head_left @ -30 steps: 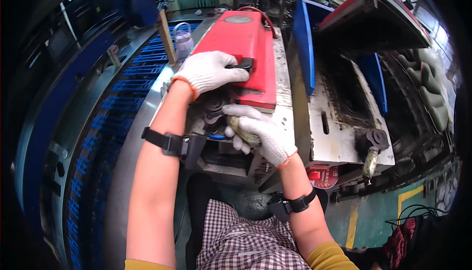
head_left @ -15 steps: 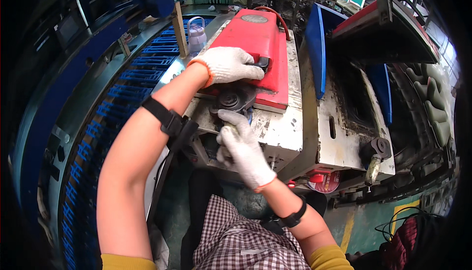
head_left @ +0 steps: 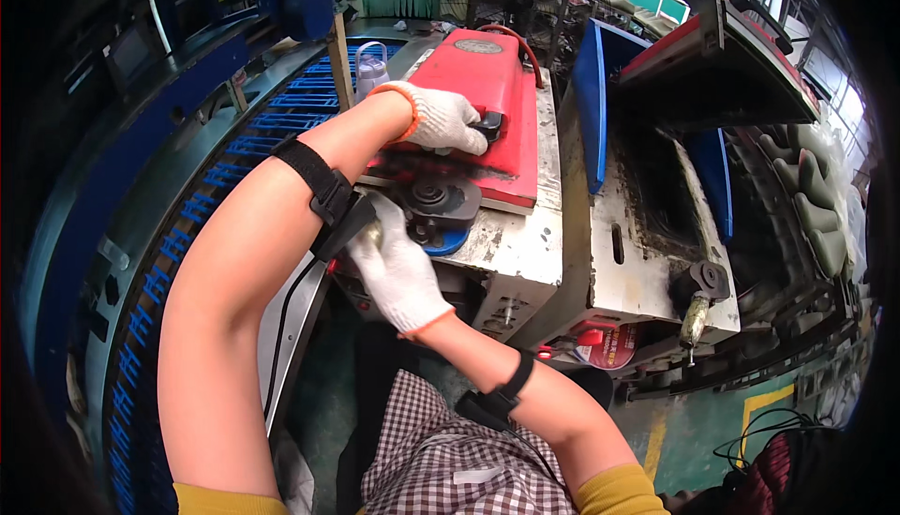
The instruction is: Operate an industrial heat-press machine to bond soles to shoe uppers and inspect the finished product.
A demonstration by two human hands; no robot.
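My left hand (head_left: pixel 439 119), in a white knit glove with an orange cuff, is closed round the black handle (head_left: pixel 489 125) on the front of a red machine lid (head_left: pixel 466 74). The lid lies down on a worn white machine body (head_left: pixel 534 251). In front of it sits a black round latch (head_left: pixel 437 198) above a blue plate (head_left: pixel 448 242). To the latch's left, my gloved right hand (head_left: pixel 401 276) is wrapped round a yellowish lever grip (head_left: pixel 373 234), mostly hidden by the fingers. My left forearm passes close beside that hand.
At right stands a similar machine with its red lid (head_left: pixel 708 56) raised, blue side panels (head_left: pixel 592 107) and a lowered lever (head_left: pixel 695 320). A conveyor with blue bars (head_left: pixel 225 174) runs along the left. A lidded bottle (head_left: pixel 371 67) stands behind my left arm.
My right hand has swung left with the lever grip, away from the front of the latch. The latch has turned, and the blue plate shows more. My left hand stays on the lid handle.
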